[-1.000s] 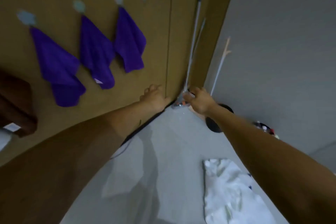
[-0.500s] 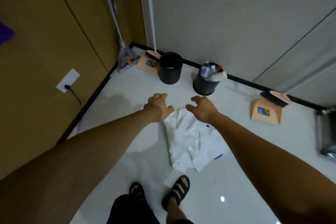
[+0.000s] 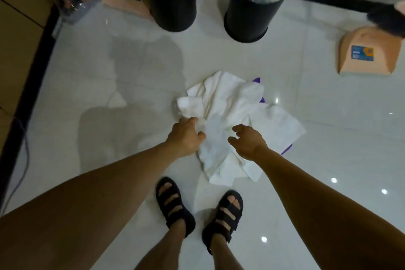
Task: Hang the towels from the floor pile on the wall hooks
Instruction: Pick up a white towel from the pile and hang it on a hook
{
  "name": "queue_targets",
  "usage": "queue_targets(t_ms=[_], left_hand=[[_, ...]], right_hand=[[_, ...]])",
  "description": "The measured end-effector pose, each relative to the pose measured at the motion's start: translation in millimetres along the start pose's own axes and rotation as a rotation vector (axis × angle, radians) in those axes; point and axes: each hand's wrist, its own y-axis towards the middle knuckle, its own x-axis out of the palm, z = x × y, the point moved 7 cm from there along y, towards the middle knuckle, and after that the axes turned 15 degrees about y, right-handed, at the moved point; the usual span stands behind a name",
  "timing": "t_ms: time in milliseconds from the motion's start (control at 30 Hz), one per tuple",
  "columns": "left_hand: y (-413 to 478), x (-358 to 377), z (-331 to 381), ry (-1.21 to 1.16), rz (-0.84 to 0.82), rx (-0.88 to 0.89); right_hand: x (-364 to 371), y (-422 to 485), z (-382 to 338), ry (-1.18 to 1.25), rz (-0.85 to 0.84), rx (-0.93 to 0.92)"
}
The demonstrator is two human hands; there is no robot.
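Towel pile (image 3: 230,120), white cloths over a purple towel (image 3: 256,80), lying in the middle of the floor (image 3: 98,85), well clear of the black bins (image 3: 173,6) at its far edge. Left hand (image 3: 186,136) curls at the pile's near-left edge, grip not discernible; right hand (image 3: 247,140) hovers loosely spread, empty. Pickup pending; these towels remain unhung, hooks out of view
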Motion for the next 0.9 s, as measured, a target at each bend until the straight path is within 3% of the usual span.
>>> queue_targets(t_ms=[167,300,433,567,700,767,900], left_hand=[[86,92,-28,-0.030,-0.046,0.005],[121,132,-38,-0.105,-0.021,0.005],[132,142,-44,-0.169,0.037,0.011],[126,136,-52,-0.177,0.051,-0.007],[99,116,-49,-0.161,0.026,-0.004],[81,95,-43,-0.146,0.037,0.023],[37,27,-22,-0.160,0.096,0.119]], right_hand=[[62,102,83,-0.007,0.024,0.086],[86,146,120,-0.006,0.148,0.140],[90,163,132,0.034,0.303,0.107],[92,157,125,0.055,0.310,0.094],[77,123,95,-0.128,0.335,-0.011],[62,100,72,0.011,0.322,-0.077],[42,42,-3,0.432,0.132,-0.169]])
